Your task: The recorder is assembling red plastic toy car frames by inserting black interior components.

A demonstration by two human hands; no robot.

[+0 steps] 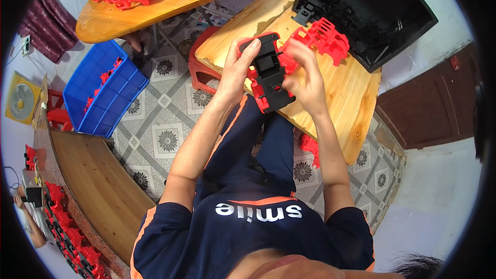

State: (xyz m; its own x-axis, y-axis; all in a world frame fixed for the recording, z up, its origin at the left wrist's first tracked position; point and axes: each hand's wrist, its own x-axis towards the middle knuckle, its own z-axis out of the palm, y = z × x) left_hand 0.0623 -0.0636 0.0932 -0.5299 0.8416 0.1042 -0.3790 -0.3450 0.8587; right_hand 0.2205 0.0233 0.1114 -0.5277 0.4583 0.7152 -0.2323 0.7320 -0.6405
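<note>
Both hands hold one black and red plastic part (269, 75) above the near edge of the wooden desk (341, 98), just over the person's lap. The left hand (238, 67) wraps the part's left side, its grip clamped on it, with a finger laid across the top at about 11 o'clock of the part. The right hand (305, 72) is at the part's 3 o'clock side; it is blurred, its fingers curled against the red edge, and it looks closed on the same piece, though the exact hold is hard to read.

At 1 o'clock from the hands, loose red plastic pieces (325, 39) lie on the desk, touching the open black tray (367, 10) that leans beyond them. A blue crate (106, 93) holding a few red pieces stands on the tiled floor at 9 o'clock.

The part hangs past the desk edge, so a slip of either hand would likely drop it to the floor. A hard push from the right fingers could also twist the black plate off the red frame or pinch a fingertip.
</note>
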